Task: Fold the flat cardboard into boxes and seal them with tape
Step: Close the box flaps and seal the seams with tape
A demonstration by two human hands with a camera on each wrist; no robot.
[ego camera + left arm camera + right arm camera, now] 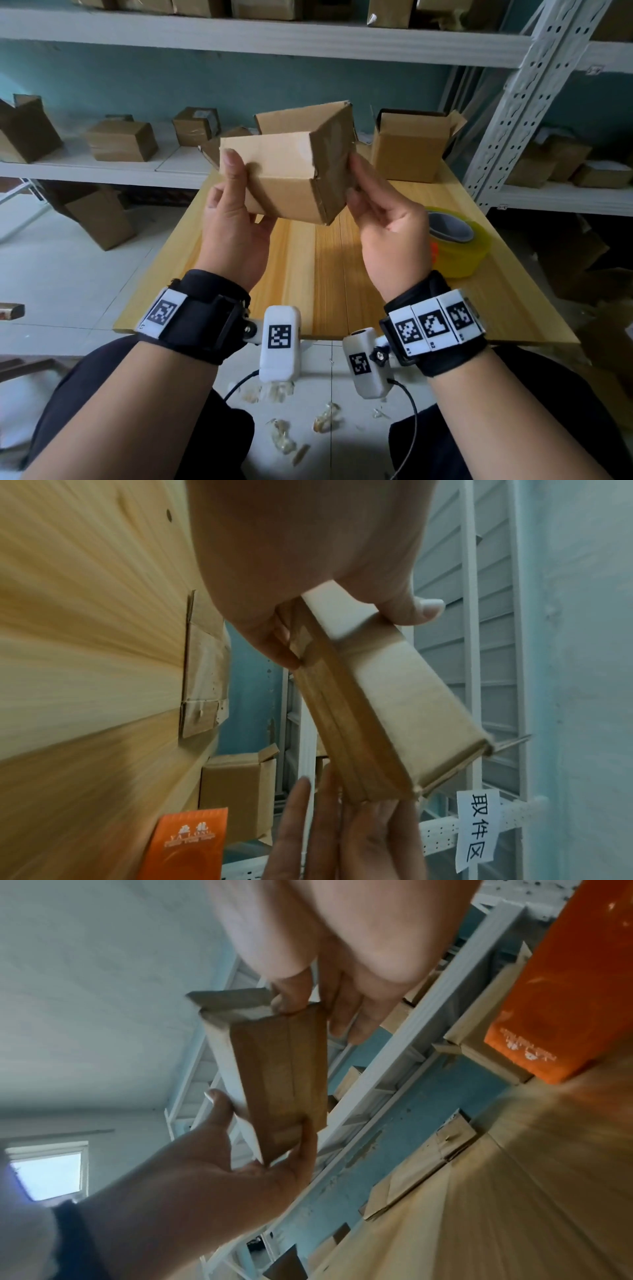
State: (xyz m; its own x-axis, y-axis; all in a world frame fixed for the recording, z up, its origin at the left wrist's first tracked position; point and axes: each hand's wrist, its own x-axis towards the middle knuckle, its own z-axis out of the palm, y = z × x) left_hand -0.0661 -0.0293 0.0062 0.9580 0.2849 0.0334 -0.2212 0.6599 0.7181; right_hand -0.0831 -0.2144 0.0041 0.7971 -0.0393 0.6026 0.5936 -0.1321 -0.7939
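- A small cardboard box [287,171] was held in the air above the table [308,274], tilted, with its flaps up at the far side.
- The box's left side was grasped by the left hand [233,219]: the thumb was laid on the near face and the fingers were curled underneath, as was seen in the left wrist view [308,561].
- The box's right end was gripped by the right hand [383,219], with the thumb on the shaded end face and the fingers wrapped behind; the same hold was shown in the right wrist view [342,961].
- A strip of tape was seen running along the box's underside seam in the wrist views [342,710].
- A yellow tape roll [459,240] was found on the table just beside the right hand, apart from the box.
- An open box [407,150] stood upright at the table's far right corner, its flaps raised.
- More boxes [120,140] were kept on the white shelves [239,37] behind the table; one [99,216] was tilted on the floor at the left.
- Scraps of clear tape [322,421] were scattered on the floor between the person's knees.
- A white label with printed characters [476,829] was seen fixed to a shelf rail in the left wrist view.
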